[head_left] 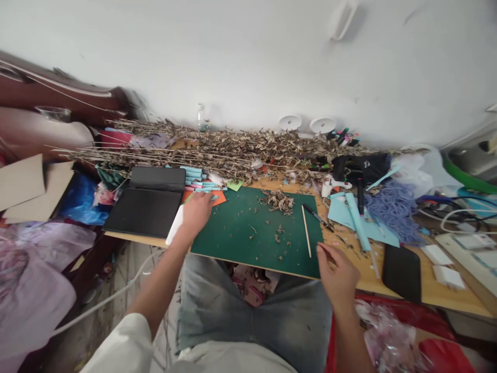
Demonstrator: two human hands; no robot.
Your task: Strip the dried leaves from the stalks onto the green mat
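Note:
My left hand [196, 213] reaches over the orange paper [219, 198] at the left end of the green cutting mat [229, 233]. Its fingers are bent together at the near edge of a pile of light-blue paper rolls [194, 175]; a bit of blue shows at the fingertips, but what they grip is hidden. My right hand [337, 272] hovers at the mat's front right corner, fingers curled in towards the thumb, with anything between them too small to make out. Just beyond it lie a thin wooden stick [306, 231] and a black pen [317, 216]. Dried leaves [278, 202] are heaped on the mat.
Long dried plant stems [233, 147] stretch along the back. A black folding case [149, 207] lies left. At right are a white glue gun [334, 185], blue paper [382, 230], purple yarn [398, 210], a black phone [402, 272] and white chargers [448, 277].

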